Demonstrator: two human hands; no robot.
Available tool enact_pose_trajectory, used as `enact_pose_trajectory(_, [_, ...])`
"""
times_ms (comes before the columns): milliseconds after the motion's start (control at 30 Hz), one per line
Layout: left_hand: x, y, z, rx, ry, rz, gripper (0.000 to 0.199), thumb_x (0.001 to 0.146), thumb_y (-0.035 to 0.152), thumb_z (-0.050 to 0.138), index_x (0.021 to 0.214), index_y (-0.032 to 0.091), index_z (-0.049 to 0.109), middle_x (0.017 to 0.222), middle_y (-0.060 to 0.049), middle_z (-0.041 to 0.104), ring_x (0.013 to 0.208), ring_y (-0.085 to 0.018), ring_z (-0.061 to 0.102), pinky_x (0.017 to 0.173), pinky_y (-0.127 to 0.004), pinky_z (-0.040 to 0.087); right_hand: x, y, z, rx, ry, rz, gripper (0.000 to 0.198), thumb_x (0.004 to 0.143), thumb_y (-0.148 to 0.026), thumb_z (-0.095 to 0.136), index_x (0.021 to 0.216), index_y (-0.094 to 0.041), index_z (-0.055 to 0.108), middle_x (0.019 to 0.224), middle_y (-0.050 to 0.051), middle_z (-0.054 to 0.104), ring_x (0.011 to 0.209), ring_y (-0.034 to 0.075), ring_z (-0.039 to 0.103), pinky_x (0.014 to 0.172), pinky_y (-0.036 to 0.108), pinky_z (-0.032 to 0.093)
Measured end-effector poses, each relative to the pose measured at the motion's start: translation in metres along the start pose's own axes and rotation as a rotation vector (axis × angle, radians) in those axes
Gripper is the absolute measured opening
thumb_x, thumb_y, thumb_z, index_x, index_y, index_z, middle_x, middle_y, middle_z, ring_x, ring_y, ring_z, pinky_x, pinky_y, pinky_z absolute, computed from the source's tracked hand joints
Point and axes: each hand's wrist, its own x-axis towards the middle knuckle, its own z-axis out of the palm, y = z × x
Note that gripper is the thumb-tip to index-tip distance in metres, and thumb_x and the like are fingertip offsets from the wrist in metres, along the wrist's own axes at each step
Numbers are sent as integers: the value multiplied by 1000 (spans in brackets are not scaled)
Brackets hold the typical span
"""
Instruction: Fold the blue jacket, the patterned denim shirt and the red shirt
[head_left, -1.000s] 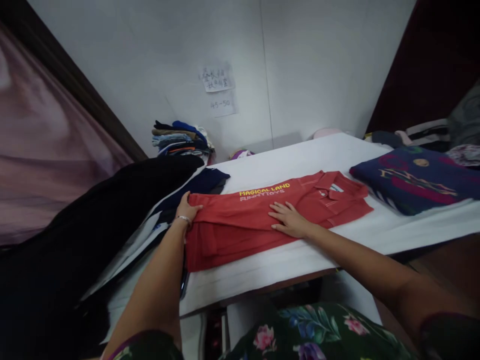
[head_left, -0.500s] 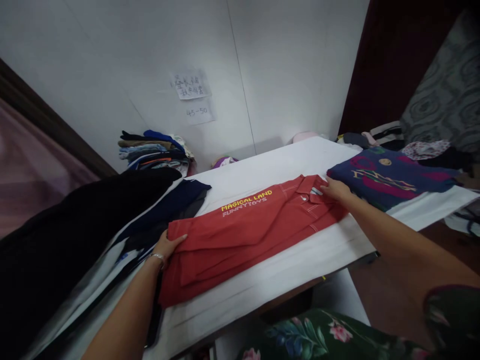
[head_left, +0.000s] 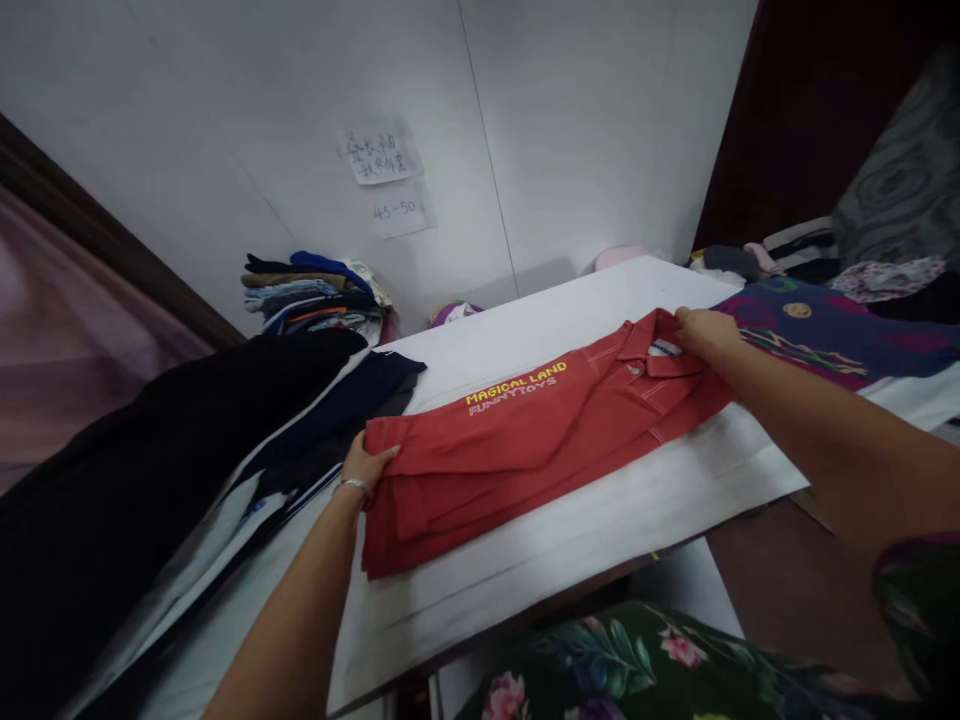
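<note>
A red shirt (head_left: pixel 517 440) lies folded lengthwise on the white table (head_left: pixel 585 530), its yellow "MAGICAL LAND" print facing up. My left hand (head_left: pixel 367 468) grips its hem end at the left, thumb on top and fingers tucked beneath the cloth. At the collar end, my right hand (head_left: pixel 705 335) pinches the fabric and lifts it slightly. A white label shows inside the collar, with a button close by.
Dark garments (head_left: pixel 165 470) lie heaped along the left. A folded clothes stack (head_left: pixel 315 295) stands against the wall. On the right is a blue patterned sweater (head_left: pixel 810 325), with more clothes behind it. Handwritten paper signs (head_left: pixel 382 155) hang on the wall.
Both hands have shifted the red shirt rightward and a little farther up the table. Its collar end is now raised and overlaps the blue sweater's edge in view.
</note>
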Motion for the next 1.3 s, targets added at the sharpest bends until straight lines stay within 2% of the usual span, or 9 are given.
enact_pose_trajectory(133, [-3,3,15,15,-54,-80,78,65,29,80,134,13,47,128,-15,62,115,-26,62,99,-33,49,-15,-1,8,-6,-71,14,35,92,-28,48,121,-11,56,109,21,65,95,31,63,75,39,44])
enact_pose_trajectory(233, [-2,-7,12,-21,-70,-112,89,68,38,78,142,10,37,137,-19,55,122,-26,57,101,-33,46,-25,-7,10,12,-14,7,35,93,-27,45,123,-10,55,115,23,62,102,33,60,80,44,43])
enact_pose_trajectory(367, [-4,-18,0,105,-75,-93,92,67,46,77,142,10,37,138,-21,53,125,-32,54,104,-40,43,-35,-31,4,102,142,-209,35,90,-28,50,119,-10,59,120,22,60,112,33,54,90,46,42])
enact_pose_trajectory(433, [-11,-14,-4,236,-64,12,85,71,45,73,140,8,40,137,-22,53,126,-34,51,106,-42,40,-48,-56,5,253,170,-419,36,90,-27,49,120,-11,60,124,20,59,114,29,53,96,43,42])
enact_pose_trajectory(567, [-45,8,1,424,31,423,60,80,35,64,134,12,50,141,-17,48,134,-30,42,114,-38,31,-101,-117,13,559,156,-744,38,90,-30,47,124,-20,61,129,11,60,121,26,52,103,45,42])
enact_pose_trajectory(733, [-96,31,24,491,-184,750,47,79,23,64,125,21,60,140,-10,51,131,-26,44,111,-41,35,-166,-172,23,704,137,-982,38,91,-33,48,126,-24,62,133,10,58,125,26,50,104,48,41])
enact_pose_trajectory(900, [-115,37,37,556,-303,868,51,75,14,61,126,22,61,139,-8,51,128,-24,46,107,-41,39,-188,-200,27,560,158,-976,40,90,-39,54,125,-21,62,136,13,56,128,30,46,104,52,36])
enact_pose_trajectory(1067, [-112,42,41,691,-251,818,33,84,11,50,111,20,67,128,-9,56,118,-23,49,99,-37,43,-193,-216,32,404,194,-918,31,91,-32,51,114,-17,67,130,15,59,125,30,49,103,48,34])
enact_pose_trajectory(1300, [-106,32,33,811,-190,738,29,88,8,41,103,18,64,112,-11,59,104,-22,54,89,-36,44,-194,-216,43,442,219,-931,31,94,-24,45,113,-17,68,123,13,64,119,27,53,102,45,32])
